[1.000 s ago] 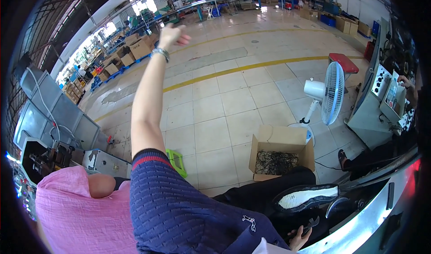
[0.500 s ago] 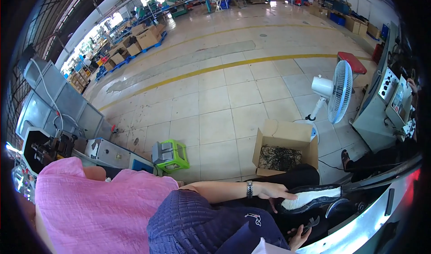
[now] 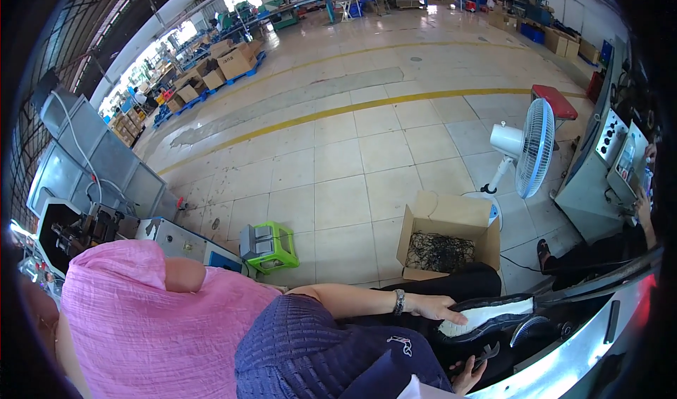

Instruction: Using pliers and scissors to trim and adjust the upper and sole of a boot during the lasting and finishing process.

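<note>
My left hand (image 3: 430, 307), with a metal band at its wrist, grips the near end of a shoe (image 3: 486, 318). The shoe lies sole up; its white insole board is ringed by a gathered black upper. One finger lies on the white board, and the others are mostly hidden beneath the shoe. Below it, my right hand (image 3: 467, 378) holds dark metal pincers (image 3: 486, 354), jaws pointing up toward the shoe. Beside the shoe's far end is a dark rounded object with a grey patterned surface (image 3: 529, 330), its kind unclear.
A cardboard box (image 3: 486, 244) of tangled black scraps stands beyond the shoe. Behind it are a white fan (image 3: 532, 148) and a red stool (image 3: 553, 103). A green and grey stool (image 3: 271, 247) is farther left. At right, another person's arm (image 3: 643, 208) shows beside a machine (image 3: 599, 166).
My left hand and the shoe have shifted slightly, and the finger on the white board now lies more bent. The pincers barely move. The other person's arm at right has come lower.
</note>
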Motion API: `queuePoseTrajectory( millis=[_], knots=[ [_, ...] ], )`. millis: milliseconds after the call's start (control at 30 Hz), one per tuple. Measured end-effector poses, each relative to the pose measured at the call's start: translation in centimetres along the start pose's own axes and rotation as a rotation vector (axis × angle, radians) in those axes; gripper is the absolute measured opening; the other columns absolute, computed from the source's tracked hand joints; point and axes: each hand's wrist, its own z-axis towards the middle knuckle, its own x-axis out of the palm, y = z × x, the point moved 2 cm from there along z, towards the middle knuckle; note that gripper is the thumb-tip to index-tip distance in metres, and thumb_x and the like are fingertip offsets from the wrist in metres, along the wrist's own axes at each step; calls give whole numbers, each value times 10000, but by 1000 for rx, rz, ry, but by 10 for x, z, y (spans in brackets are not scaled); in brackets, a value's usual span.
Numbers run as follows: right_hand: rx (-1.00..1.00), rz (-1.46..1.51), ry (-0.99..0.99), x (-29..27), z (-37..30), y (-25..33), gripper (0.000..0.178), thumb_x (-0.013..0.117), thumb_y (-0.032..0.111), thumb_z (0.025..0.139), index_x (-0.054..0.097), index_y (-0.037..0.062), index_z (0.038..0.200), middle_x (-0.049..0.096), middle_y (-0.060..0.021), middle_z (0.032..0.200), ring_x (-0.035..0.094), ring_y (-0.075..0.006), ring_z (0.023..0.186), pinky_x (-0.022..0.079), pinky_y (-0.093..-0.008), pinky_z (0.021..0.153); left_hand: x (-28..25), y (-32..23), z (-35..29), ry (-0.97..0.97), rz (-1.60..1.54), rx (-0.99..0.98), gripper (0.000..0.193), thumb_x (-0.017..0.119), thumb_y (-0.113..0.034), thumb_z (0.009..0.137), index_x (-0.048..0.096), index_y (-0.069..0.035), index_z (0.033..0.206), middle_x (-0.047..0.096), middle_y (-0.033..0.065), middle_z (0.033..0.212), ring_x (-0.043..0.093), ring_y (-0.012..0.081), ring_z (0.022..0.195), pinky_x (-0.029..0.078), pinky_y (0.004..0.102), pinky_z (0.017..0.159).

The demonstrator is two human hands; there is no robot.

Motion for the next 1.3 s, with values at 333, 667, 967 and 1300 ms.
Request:
queuePoseTrajectory(
  millis=[333,667,967,1300],
  knots=[
    [16,87,41,0,8,-9,675,744,325,844,460,23,1377,602,-155,1198,578,-229,835,474,-307,581,-4,-12,-5,-85,274,69,735,581,-614,876,639,79,1114,681,141,973,620,183,912,478,319,798],
    [-52,31,34,-2,3,1,645,742,268,854,461,0,1370,612,-179,1162,592,-249,876,500,-348,698,-4,-8,-2,-74,264,87,755,578,-628,868,638,84,1112,688,174,1006,637,207,918,488,326,810],
    [50,161,103,-3,23,-31,614,718,271,872,446,106,1397,653,-100,993,549,-117,580,321,-240,396,-1,0,-1,-34,96,20,770,592,-609,873,564,63,1248,626,152,1171,573,198,1073,445,317,913],
    [9,199,110,-4,26,-29,619,721,268,874,437,92,1395,644,-77,939,537,-118,563,318,-242,395,-4,-3,4,1,105,56,720,595,-579,886,572,42,1250,637,132,1151,576,186,1056,446,316,923]
  ],
)
